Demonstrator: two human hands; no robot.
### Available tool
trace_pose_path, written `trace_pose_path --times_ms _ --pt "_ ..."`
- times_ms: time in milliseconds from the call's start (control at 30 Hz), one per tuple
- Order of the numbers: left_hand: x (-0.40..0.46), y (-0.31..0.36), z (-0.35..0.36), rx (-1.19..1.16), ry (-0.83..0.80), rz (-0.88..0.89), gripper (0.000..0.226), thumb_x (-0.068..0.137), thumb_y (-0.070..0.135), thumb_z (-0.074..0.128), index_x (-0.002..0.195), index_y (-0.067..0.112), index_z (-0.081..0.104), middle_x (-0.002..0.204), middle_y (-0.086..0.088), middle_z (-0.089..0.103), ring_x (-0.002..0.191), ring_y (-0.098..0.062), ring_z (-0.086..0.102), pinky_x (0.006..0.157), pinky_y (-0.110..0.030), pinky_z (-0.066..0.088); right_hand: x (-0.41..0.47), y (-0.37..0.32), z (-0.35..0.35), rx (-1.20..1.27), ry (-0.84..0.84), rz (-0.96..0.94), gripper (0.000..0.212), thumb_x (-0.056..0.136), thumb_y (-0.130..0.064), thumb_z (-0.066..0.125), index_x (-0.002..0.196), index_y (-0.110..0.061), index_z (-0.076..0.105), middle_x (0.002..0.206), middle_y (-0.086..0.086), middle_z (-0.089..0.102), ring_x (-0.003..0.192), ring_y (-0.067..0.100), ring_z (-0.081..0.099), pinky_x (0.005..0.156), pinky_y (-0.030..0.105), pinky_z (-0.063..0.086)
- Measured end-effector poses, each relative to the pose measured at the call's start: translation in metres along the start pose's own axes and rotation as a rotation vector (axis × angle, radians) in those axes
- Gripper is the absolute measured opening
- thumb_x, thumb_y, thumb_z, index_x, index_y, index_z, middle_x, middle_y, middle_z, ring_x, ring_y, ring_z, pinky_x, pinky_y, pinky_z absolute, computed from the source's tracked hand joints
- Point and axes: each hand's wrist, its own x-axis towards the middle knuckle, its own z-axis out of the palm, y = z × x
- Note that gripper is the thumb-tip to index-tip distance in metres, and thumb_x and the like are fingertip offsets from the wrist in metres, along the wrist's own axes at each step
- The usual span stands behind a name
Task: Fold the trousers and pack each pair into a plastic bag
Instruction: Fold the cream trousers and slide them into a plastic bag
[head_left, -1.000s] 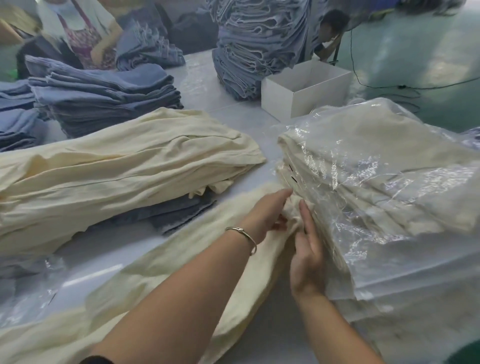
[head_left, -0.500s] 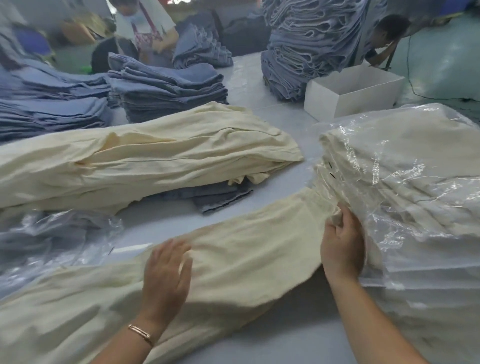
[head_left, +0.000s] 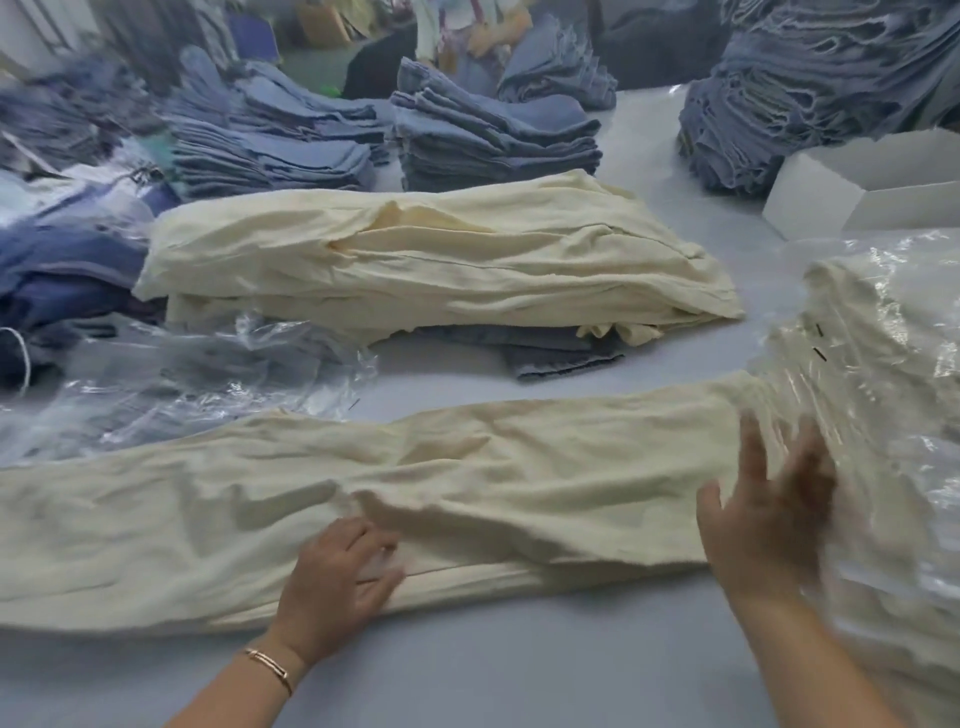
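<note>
Hands (head_left: 340, 577) (head_left: 763, 514) lie flat, fingers spread, on cream trousers (head_left: 467, 488).

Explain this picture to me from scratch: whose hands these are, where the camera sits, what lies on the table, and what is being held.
There is no machine here. A person wears a camera on the head, looking down at their own two bare hands.

On the pale table lies a long cream cloth pair of trousers, stretched out flat. The left hand, with a thin bracelet, presses its near edge. The right hand, blurred by motion, has spread fingers at the trousers' right end and grips nothing.

Right: a stack of cream trousers in clear plastic bags. Behind: a pile of unbagged cream trousers, stacks of blue folded cloth and a white cardboard box.
</note>
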Motion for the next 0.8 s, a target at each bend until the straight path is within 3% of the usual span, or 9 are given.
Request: trace_pose_path --times_ms 100,167,233,267,467,567,633,700,800 --pt "-0.003 -0.015 -0.013 -0.032 -0.075 0.031 0.04 0.072 0.049 0.062 0.102 0.025 0.073 0.097 0.008 0.061 0.094 -0.006 0.051 0.081 -0.021 0.041 -0.02 -0.031 0.009 0.114 -0.084 -0.334 0.062 0.069 -0.013 0.071 0.13 -0.013 0.059 0.149 0.018 0.037 0.136 0.039 0.033 0.113 0.052 0.021" --pt "-0.004 -0.023 -0.023 -0.027 -0.086 0.051 0.036 0.071 0.041 0.058 0.098 0.023 0.074 0.098 0.007 0.064 0.092 -0.006 0.053 0.08 -0.02 0.042 -0.035 -0.05 0.019 0.226 -0.461 -0.556 0.066 0.067 -0.019 0.078 0.13 -0.019 0.058 0.146 0.008 0.043 0.133 0.032 0.041 0.109 0.05 0.035" --pt "-0.006 -0.03 -0.031 0.012 -0.089 0.084 0.033 0.067 0.029 0.053 0.091 0.02 0.074 0.094 0.005 0.066 0.086 -0.012 0.06 0.075 -0.022 0.044 -0.05 -0.064 0.029 0.166 -0.79 -0.685 0.074 0.071 -0.024 0.069 0.141 -0.028 0.045 0.15 -0.004 0.036 0.138 0.018 0.034 0.114 0.034 0.029" --pt "-0.009 -0.034 -0.035 0.032 -0.096 0.091 0.035 0.064 0.026 0.051 0.09 0.019 0.074 0.094 0.004 0.066 0.084 -0.015 0.063 0.073 -0.024 0.045 -0.055 -0.068 0.034 0.15 -0.836 -0.71 0.074 0.073 -0.021 0.062 0.143 -0.03 0.041 0.15 -0.007 0.035 0.139 0.014 0.031 0.114 0.027 0.024" --pt "-0.032 -0.065 -0.052 0.06 -0.178 0.02 0.058 0.052 0.021 0.067 0.109 0.028 0.07 0.107 0.009 0.062 0.102 -0.009 0.053 0.078 -0.029 0.048 -0.066 -0.077 0.036 0.233 -0.663 -0.614 0.082 0.067 0.01 0.051 0.144 -0.02 0.043 0.142 -0.002 0.049 0.127 0.018 0.048 0.1 0.009 0.026" --pt "-0.04 -0.077 -0.058 0.16 -0.123 0.018 0.049 0.046 0.003 0.071 0.093 0.019 0.072 0.091 0.002 0.065 0.082 -0.024 0.066 0.059 -0.031 0.053 -0.075 -0.076 0.029 0.182 -0.534 -0.668 0.08 0.055 0.018 0.063 0.13 -0.009 0.059 0.12 0.009 0.065 0.096 0.026 0.068 0.076 0.023 0.051" --pt "-0.048 -0.086 -0.064 0.182 -0.078 0.041 0.03 0.058 0.005 0.052 0.081 0.013 0.068 0.08 -0.002 0.062 0.07 -0.028 0.064 0.052 -0.03 0.051 -0.077 -0.068 0.025 0.1 -0.482 -0.691 0.078 0.051 0.02 0.072 0.124 -0.005 0.063 0.109 0.015 0.07 0.086 0.032 0.071 0.064 0.034 0.056" --pt "-0.062 -0.098 -0.068 0.137 -0.032 0.093 0.028 0.065 0.011 0.04 0.077 0.011 0.066 0.077 -0.002 0.058 0.067 -0.025 0.059 0.051 -0.029 0.049 -0.077 -0.063 0.02 0.083 -0.483 -0.585 0.077 0.054 0.023 0.074 0.125 -0.005 0.062 0.108 0.016 0.07 0.088 0.034 0.071 0.067 0.038 0.057" --pt "-0.083 -0.11 -0.07 0.101 -0.029 0.158 0.03 0.072 0.013 0.043 0.085 0.013 0.069 0.079 -0.002 0.055 0.067 -0.02 0.055 0.051 -0.027 0.047 -0.081 -0.063 0.014 0.098 -0.488 -0.46 0.06 0.074 0.019 0.065 0.128 -0.008 0.061 0.119 0.014 0.067 0.102 0.034 0.067 0.085 0.041 0.053"
